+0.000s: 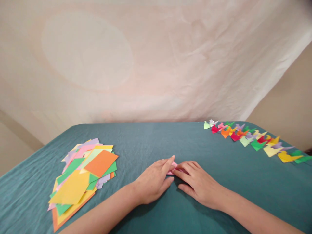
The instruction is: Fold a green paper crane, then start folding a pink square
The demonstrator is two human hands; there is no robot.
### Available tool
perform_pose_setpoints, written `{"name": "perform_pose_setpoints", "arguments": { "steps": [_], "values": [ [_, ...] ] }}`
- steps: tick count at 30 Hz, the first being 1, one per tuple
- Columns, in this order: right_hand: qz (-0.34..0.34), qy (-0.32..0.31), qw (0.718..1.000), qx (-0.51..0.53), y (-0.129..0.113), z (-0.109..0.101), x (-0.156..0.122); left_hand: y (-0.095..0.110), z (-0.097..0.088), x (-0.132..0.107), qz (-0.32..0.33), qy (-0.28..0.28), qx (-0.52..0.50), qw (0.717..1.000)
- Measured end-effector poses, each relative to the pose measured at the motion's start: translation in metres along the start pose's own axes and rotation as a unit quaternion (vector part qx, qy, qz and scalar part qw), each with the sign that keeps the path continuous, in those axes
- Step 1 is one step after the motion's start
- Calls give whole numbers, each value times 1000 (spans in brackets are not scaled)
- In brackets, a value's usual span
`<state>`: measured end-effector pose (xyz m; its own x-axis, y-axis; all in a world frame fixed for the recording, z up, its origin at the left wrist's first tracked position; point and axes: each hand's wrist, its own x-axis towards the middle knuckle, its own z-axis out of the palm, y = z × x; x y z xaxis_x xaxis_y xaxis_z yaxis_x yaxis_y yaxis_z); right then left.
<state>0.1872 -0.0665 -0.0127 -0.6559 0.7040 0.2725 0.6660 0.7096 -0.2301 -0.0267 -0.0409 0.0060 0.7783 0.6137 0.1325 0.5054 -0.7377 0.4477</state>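
Here's the table (151,139), dressed in dark teal cloth, creased toward its left edge, the far edge running almost straight across! Over on the left side, set in from that edge, a loose pile of paper sheets (73,187) fans out: yellow, green, pink, lilac, with an orange sheet (101,163) lying on top toward the table's middle. And look right: folded paper birds (258,145) in close ranks, slanting from the far edge down along the right edge, a pale green bird (206,125) at the far end! Mid-table, well apart from both groups, sits pink paper (170,173), mostly hidden.
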Motion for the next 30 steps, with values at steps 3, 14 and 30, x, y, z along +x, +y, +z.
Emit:
{"name": "perform_pose_setpoints", "arguments": {
  "steps": [3,14,30],
  "values": [
    [7,-23,1000,-1,0,-2,0,0,-2,-1,3,-12,7,1000],
    [27,-22,999,24,-2,-2,0,1,-7,1,15,-18,4,1000],
    [-12,-47,998,29,9,-5,-6,2,-9,1,41,-30,60,997]
  ]
}}
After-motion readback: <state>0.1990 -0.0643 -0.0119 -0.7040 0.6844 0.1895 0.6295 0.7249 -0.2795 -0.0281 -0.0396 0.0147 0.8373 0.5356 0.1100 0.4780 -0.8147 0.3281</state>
